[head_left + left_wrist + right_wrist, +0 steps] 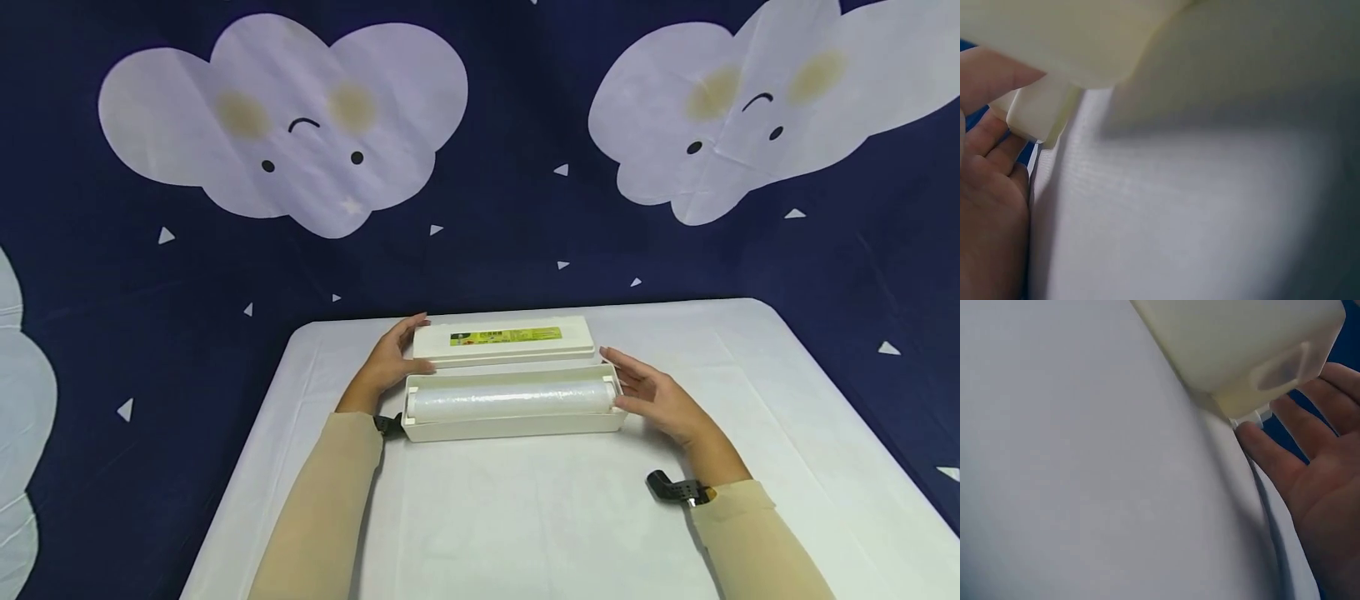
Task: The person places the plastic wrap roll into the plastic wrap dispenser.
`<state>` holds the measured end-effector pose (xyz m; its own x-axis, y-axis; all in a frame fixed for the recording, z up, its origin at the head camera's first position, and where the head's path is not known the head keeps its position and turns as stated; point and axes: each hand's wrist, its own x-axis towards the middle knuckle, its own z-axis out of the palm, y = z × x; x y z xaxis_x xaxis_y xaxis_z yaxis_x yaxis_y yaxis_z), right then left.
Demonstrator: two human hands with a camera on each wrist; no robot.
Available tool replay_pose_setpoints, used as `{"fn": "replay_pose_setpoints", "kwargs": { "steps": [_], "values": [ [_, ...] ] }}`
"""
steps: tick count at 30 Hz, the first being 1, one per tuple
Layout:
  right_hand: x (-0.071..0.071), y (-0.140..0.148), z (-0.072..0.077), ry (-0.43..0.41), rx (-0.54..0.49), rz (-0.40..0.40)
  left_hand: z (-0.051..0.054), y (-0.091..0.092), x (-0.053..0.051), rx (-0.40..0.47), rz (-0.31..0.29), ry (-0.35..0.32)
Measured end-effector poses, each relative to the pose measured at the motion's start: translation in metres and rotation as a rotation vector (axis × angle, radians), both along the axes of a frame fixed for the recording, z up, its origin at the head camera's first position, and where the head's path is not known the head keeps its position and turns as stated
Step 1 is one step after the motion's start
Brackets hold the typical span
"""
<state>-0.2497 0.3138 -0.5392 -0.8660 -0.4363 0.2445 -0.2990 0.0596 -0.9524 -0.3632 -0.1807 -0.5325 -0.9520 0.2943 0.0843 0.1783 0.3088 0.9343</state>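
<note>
A long white box lies on the table with a roll of clear plastic wrap inside. Directly behind it is its white lid, with a green and yellow label. My left hand grips the lid's left end, thumb along the front edge and fingers behind; the left wrist view shows the fingers against the lid end. At the box's right end is my right hand, fingers extended and fingertips at the end wall; firm contact is hard to tell.
A white cloth covers the table, whose far edge runs just behind the lid. A dark blue backdrop with printed clouds hangs beyond. Black straps are worn on the wrists.
</note>
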Motion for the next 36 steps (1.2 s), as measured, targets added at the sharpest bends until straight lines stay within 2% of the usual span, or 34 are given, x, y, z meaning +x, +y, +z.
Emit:
{"fn": "replay_pose_setpoints", "kwargs": {
  "steps": [6,9,14,20,28,36],
  "values": [
    [-0.019,0.005,0.009,0.025,0.007,-0.098,-0.001,0.0,-0.001,0.017,-0.009,0.009],
    [-0.032,0.005,0.013,0.034,0.02,-0.122,-0.002,-0.002,0.0,0.019,-0.007,0.004],
    [-0.058,0.003,0.02,0.034,0.09,-0.089,-0.002,-0.002,0.002,0.036,-0.003,0.014],
    [-0.085,-0.005,0.028,-0.014,0.249,-0.043,-0.007,-0.002,0.0,0.052,-0.02,0.038],
    [-0.102,-0.015,0.028,-0.076,0.366,0.001,-0.005,-0.001,-0.002,0.044,0.001,0.02],
    [-0.11,-0.023,0.025,-0.1,0.378,0.027,-0.005,-0.002,-0.002,0.053,0.003,-0.003]
  ]
}}
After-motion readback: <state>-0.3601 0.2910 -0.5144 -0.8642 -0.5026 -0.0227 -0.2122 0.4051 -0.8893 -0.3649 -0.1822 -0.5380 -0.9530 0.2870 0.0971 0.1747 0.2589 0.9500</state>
